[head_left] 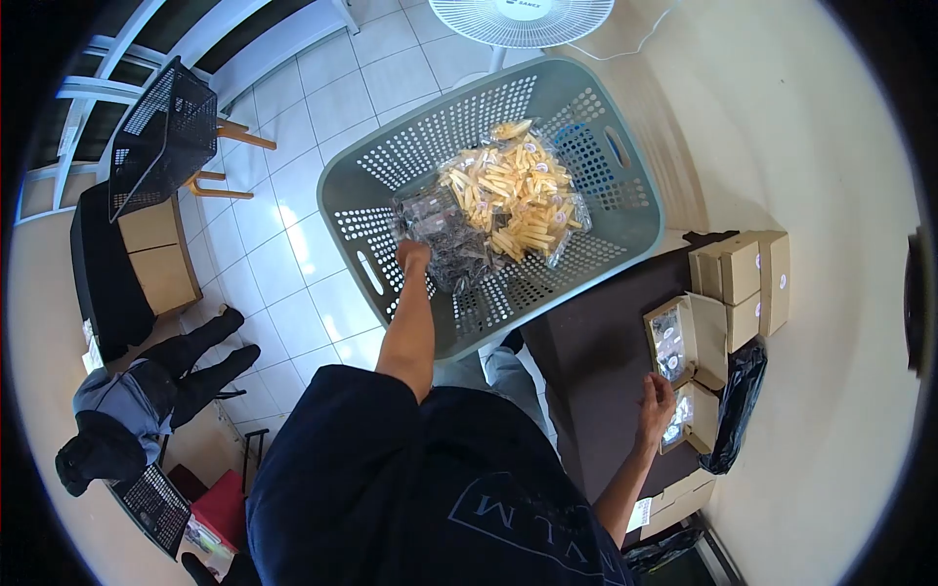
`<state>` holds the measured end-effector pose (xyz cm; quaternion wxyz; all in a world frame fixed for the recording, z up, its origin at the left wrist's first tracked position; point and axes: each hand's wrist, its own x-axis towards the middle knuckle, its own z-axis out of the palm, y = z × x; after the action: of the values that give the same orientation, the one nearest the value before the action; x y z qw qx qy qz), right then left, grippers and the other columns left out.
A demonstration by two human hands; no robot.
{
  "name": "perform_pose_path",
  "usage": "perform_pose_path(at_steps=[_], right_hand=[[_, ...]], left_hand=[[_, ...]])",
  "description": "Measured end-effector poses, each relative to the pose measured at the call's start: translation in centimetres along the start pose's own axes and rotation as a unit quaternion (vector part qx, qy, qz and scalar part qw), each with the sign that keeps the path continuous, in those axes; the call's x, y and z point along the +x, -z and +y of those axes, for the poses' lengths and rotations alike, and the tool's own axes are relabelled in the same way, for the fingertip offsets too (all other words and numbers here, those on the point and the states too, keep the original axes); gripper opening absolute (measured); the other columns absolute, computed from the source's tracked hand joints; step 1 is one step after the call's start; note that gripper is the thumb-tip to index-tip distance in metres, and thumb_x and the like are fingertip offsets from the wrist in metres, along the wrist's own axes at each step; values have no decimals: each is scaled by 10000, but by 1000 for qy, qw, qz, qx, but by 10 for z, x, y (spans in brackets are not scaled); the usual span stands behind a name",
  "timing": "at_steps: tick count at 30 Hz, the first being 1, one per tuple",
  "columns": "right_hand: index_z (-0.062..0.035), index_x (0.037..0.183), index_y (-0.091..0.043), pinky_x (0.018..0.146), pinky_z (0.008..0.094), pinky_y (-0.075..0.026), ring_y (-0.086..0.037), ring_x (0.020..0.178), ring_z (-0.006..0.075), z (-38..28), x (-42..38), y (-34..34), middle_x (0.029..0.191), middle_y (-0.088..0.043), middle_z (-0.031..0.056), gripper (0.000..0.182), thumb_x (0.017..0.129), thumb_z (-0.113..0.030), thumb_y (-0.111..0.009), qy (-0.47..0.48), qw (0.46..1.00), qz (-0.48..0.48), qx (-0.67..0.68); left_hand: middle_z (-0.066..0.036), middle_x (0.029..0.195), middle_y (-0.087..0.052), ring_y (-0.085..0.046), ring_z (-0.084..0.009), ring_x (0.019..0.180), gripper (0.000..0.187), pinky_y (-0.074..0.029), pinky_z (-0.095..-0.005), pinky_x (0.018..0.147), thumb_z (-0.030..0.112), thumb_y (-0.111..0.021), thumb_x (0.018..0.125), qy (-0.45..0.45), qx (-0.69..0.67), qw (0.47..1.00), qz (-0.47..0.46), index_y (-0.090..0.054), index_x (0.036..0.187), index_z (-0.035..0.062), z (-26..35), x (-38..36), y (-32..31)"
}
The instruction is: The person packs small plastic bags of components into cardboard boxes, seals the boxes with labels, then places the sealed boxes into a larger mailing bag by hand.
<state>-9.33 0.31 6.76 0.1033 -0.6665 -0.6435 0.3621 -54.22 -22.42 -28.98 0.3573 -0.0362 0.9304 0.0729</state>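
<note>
In the large grey-green plastic basket (342,156), my left hand (413,256) reaches in from the near left side. Its fingers are closed at a clear packet of dark brown pieces (430,215), and their tips are partly hidden. More dark packets (459,256) lie under and beside it. Clear packets of pale yellow sticks (518,190) are heaped to their right. Over the dark table, my right hand (657,405) hovers by two open cardboard boxes (705,332) with clear packets (668,342) inside. Its fingers are slightly bent and apart, with nothing visible in them.
Closed cardboard boxes (741,273) stand against the wall beside a black plastic bag (735,410). A white fan (518,20) is beyond the basket. At left are a dark crate (166,137) on a wooden stool (220,186) and another person (137,400).
</note>
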Motion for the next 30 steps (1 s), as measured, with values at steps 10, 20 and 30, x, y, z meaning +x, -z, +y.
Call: perform_pose_path(at_steps=[10, 20, 30], right_hand=[[-12, 1109, -637, 704, 282, -556, -638, 900, 137, -66, -13, -37, 1005, -649, 69, 214, 936, -139, -639, 37, 935, -201, 291], [-72, 1347, -446, 822, 351, -558, -568, 1078, 174, -96, -43, -51, 1288, -511, 114, 434, 968, -220, -599, -3, 832, -244, 498], [-16, 1058, -628, 739, 239, -504, -596, 849, 68, -29, -63, 31, 961, -664, 24, 220, 860, -45, -720, 85, 829, -225, 505]], left_hand=[[-132, 1052, -628, -633, -224, 916, 201, -514, -294, 775, -100, -574, 785, -351, -501, 791, 11, -552, 949, 14, 57, -195, 104], [-150, 1152, -553, -584, -206, 1041, 112, -480, -309, 886, -71, -570, 882, -529, -473, 694, -116, -521, 942, 11, 99, -437, 104], [-102, 1183, -521, -534, -174, 1109, 220, -466, -337, 927, -41, -602, 888, -502, -486, 636, -327, -488, 1062, 33, 85, -505, 78]])
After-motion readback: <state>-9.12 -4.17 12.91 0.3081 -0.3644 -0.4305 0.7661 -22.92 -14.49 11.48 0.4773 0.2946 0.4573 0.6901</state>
